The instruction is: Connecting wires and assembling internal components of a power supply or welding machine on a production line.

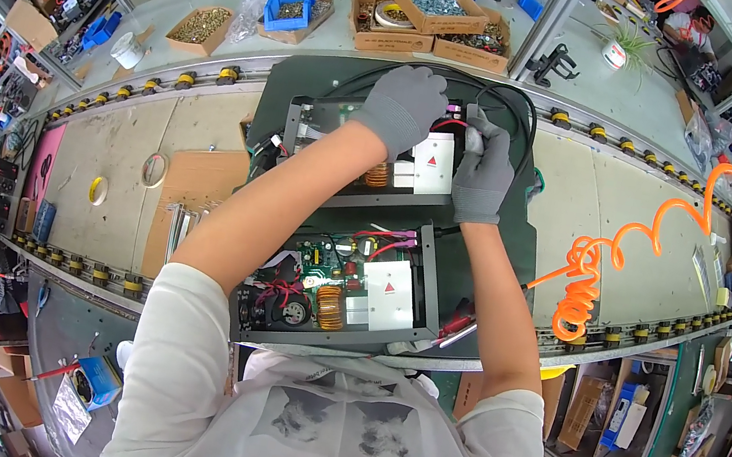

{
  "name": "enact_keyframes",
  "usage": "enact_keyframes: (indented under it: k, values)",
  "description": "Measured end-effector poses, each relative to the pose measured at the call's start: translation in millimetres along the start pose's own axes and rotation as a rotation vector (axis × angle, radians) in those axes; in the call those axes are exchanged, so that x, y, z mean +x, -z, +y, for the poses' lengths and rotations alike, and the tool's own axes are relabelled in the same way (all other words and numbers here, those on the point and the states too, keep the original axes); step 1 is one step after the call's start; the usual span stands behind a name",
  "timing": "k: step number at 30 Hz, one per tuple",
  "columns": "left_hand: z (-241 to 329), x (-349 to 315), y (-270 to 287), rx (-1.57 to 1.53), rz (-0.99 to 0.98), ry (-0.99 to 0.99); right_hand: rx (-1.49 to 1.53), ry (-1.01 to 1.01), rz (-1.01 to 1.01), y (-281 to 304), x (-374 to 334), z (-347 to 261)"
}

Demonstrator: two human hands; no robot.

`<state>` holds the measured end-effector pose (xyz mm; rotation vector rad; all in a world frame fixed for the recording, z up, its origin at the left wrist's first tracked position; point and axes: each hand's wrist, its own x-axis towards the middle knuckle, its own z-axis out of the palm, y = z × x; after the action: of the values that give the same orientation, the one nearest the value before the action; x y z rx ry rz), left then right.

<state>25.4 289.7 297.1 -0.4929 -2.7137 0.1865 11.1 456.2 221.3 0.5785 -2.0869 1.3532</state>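
Note:
Two open metal-cased electronic units lie one behind the other on a dark green board (pixel 515 263). The near unit (pixel 389 295) shows a green circuit board, a copper coil, a fan and a white plate with a red triangle. Over the far unit (pixel 435 165), my left hand (pixel 404 104) in a grey glove reaches in with curled fingers, beside a purple-sleeved terminal (pixel 453 111) and red wire. At that unit's right end, my gloved right hand (pixel 485 166) is closed, fingertips pinched near the wire. What either hand grips is hidden by the fingers.
A black cable (pixel 532 126) loops behind the far unit. An orange coiled air hose (pixel 579 298) hangs at right. Cardboard boxes of small hardware (pixel 437 3) and a blue bin (pixel 289 6) stand on the back bench. Tape rolls (pixel 98 191) lie left; red-handled tools (pixel 458 326) lie beside the near unit.

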Motion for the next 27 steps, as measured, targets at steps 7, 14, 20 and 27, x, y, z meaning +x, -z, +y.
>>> enact_keyframes:
  k: [7,14,20,27]
  values:
    - [11.4,-4.0,1.6,0.023,-0.044,0.078,-0.055,-0.033,-0.033,1.1,-6.1,-10.1]
    - [10.5,-3.7,-5.3,-0.007,-0.031,0.115,-0.072,-0.012,0.013,2.6,-5.3,-14.9]
    - [8.0,-0.7,-7.9,-0.031,0.097,0.048,-0.14,-0.016,-0.006,0.6,-5.5,-1.8]
    - [7.9,-1.0,-16.3,-0.083,0.128,0.022,-0.102,0.124,0.06,0.1,-7.8,-12.2]
